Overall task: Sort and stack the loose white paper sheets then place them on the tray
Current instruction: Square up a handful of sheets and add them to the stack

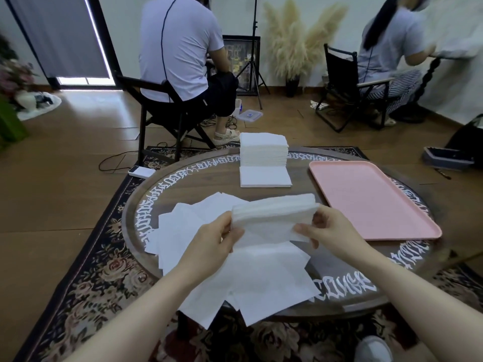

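Head view showed a round dark wooden table (209,178), a pink rectangular plastic tray (371,199) beyond the right fingers, and loose white paper sheets (261,278) under them; left hand (211,244) and right hand (332,228) gripped a gathered white paper bundle (271,218).

A thick bundle of white sheets (271,215) is held up at centre frame. Loose white sheets (209,257) lie scattered below it. The pink tray (371,202) lies flat at right.

Head-worn camera looks forward and down, close over round table (300,176).
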